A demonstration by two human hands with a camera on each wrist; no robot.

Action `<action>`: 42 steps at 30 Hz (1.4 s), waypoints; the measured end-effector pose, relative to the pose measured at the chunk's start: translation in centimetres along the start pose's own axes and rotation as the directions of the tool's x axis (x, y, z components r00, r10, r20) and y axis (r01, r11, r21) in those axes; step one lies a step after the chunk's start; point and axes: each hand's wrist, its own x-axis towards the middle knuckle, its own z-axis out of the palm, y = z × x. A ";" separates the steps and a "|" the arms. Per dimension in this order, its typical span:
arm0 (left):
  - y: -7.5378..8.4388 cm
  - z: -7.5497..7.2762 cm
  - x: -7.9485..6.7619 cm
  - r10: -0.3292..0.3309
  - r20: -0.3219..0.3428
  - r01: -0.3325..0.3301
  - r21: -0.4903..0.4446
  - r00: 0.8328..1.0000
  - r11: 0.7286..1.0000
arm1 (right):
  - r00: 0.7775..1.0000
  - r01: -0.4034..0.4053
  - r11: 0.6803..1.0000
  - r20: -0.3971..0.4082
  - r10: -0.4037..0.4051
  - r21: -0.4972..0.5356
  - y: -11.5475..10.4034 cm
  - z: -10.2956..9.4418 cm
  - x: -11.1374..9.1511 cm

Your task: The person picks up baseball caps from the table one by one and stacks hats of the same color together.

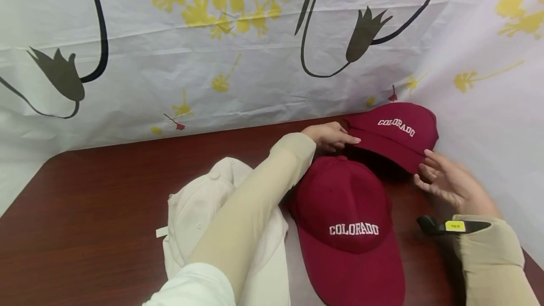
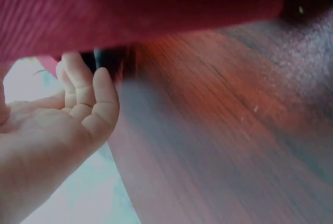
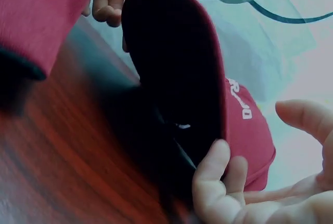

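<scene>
Near the back right corner of the table, a maroon baseball cap (image 1: 393, 129) lettered COLORADO is tilted, its brim toward me. My left hand (image 1: 329, 136) holds the left end of that brim, thumb on top and other fingers partly hidden. At the brim's right end is my right hand (image 1: 454, 183); in the right wrist view its fingers (image 3: 213, 179) touch the brim edge while the thumb stands apart. The brim's dark underside (image 3: 177, 52) faces that camera. A second maroon COLORADO cap (image 1: 348, 202) lies in front, brim toward me.
Off-white caps (image 1: 204, 202) lie left of the front maroon cap, partly covered by my left forearm. The dark red-brown table (image 1: 85, 211) meets a patterned white sheet (image 1: 140, 70) at the back and right. A black strap (image 1: 433, 225) is on my right wrist.
</scene>
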 end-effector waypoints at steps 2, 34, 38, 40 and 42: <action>-0.1 0.1 0.1 0.000 -0.006 0.000 -0.047 1.000 0.999 | 1.000 0.018 1.000 0.023 -0.018 -0.013 0.2 0.2 -0.2; 3.7 -1.4 -2.8 0.089 -0.047 -0.088 0.013 0.995 0.996 | 0.983 0.183 0.954 0.019 -0.183 -0.237 -0.3 2.0 2.1; 4.0 -2.1 -3.2 0.084 -0.072 -0.082 0.024 0.994 0.996 | 0.979 0.204 0.951 0.044 -0.199 -0.231 -0.5 2.4 2.7; 4.1 -2.4 -3.4 0.082 -0.077 -0.080 0.030 0.994 0.996 | 0.978 0.211 0.948 0.050 -0.205 -0.237 -0.6 2.5 3.0; 4.1 -2.6 -3.5 0.076 -0.077 -0.074 0.034 0.994 0.997 | 0.977 0.215 0.946 0.055 -0.208 -0.242 -0.6 2.6 3.2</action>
